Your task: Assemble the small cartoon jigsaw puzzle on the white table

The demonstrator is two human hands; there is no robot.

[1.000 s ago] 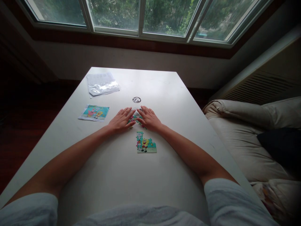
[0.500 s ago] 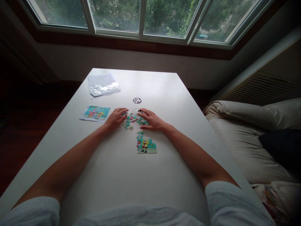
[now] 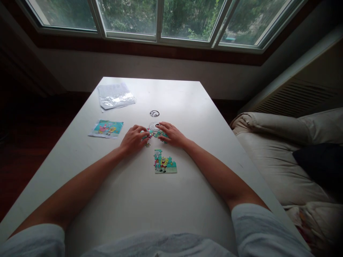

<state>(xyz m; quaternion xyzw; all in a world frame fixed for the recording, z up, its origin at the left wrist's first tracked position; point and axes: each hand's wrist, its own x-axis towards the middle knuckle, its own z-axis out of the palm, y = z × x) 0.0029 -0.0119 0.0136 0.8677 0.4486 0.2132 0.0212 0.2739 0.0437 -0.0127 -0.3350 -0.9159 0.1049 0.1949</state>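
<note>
Loose jigsaw pieces (image 3: pixel 156 134), mostly green with some pink, lie in a small pile between my hands. My left hand (image 3: pixel 134 138) is at the left side of the pile, its fingers bent and apart over the nearest pieces. At the pile's right side, my right hand (image 3: pixel 173 135) lies low with its fingers spread, covering some pieces. Closer to me is a partly joined jigsaw puzzle (image 3: pixel 164 166) showing cartoon figures, with a stepped upper right edge. Behind the pile sits a clear round disc (image 3: pixel 153 126), near my right fingertips.
A cartoon picture sheet (image 3: pixel 107 128) lies on the white table (image 3: pixel 118 200) left of my left hand. Farther back are a clear plastic bag with papers (image 3: pixel 116 96) and a dark-rimmed round item (image 3: pixel 154 113). A beige sofa (image 3: pixel 262 153) stands at the right.
My left hand has moved in over the left side of the pile, and its fingers are more bent. The pieces there are drawn closer together. My right hand stays nearly in place.
</note>
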